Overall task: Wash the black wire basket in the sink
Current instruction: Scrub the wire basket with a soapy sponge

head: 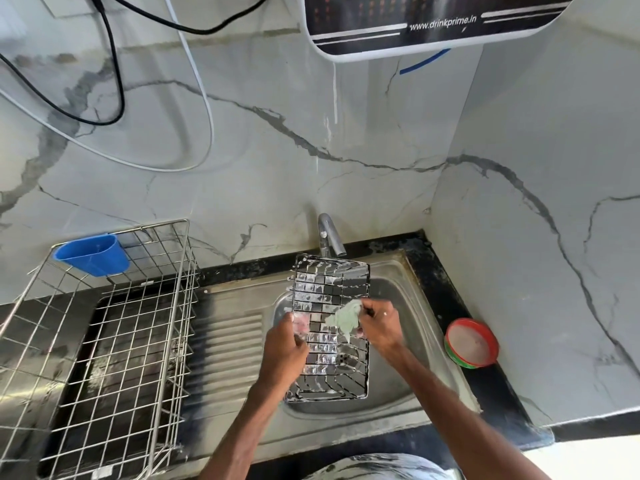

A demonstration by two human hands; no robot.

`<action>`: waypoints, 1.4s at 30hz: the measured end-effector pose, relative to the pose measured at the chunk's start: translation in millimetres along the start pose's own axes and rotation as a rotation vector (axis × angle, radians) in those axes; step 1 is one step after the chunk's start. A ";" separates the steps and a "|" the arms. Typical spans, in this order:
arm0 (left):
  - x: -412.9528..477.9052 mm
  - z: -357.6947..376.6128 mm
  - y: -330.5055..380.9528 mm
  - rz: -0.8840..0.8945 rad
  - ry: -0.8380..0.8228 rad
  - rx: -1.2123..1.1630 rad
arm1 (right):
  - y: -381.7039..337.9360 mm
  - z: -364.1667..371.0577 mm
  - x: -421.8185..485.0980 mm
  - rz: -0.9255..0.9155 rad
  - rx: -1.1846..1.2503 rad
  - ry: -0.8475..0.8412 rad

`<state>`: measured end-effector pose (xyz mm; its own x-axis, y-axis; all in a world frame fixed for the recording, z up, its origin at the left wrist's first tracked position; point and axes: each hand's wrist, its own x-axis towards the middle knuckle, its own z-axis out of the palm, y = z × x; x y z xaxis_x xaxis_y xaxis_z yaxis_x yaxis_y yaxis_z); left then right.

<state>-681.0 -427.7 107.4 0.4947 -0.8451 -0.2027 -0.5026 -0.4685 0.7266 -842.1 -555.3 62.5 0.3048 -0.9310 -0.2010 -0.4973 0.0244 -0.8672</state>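
The black wire basket point(330, 289) is held over the steel sink point(398, 296), its mesh filmed with white soap suds. My left hand point(285, 344) grips the basket's left edge about halfway along. My right hand point(379, 323) is closed on a pale green scrub cloth point(344, 318) pressed against the mesh near the basket's right side. The basket's far end sits just under the tap point(330, 237). No water stream is visible from the tap.
A large steel dish rack point(104, 323) with a blue plastic cup point(91, 254) hooked on it stands on the counter at left. A red-rimmed round tub of white soap point(471, 342) sits on the black counter at right. The ridged drainboard point(228, 337) lies beside the basin.
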 end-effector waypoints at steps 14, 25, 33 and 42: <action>4.2 -15.4 -12.7 -0.111 -0.169 0.131 | -25.3 -10.0 -7.4 -0.319 -0.141 0.083; 3.3 -15.4 -15.2 -0.158 -0.348 0.119 | -24.5 -17.9 -9.7 -0.317 -0.134 0.064; -5.4 -10.1 -17.1 -0.177 -0.258 0.017 | -30.2 -23.6 -2.7 -0.391 -0.249 0.053; -11.8 -2.9 -18.4 -0.041 -0.213 0.055 | -52.6 11.2 -11.0 -0.456 -0.370 0.041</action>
<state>-675.6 -408.3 98.3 0.3574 -0.8577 -0.3697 -0.5260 -0.5120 0.6791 -810.3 -542.2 105.2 0.5262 -0.8313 0.1791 -0.5763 -0.5035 -0.6437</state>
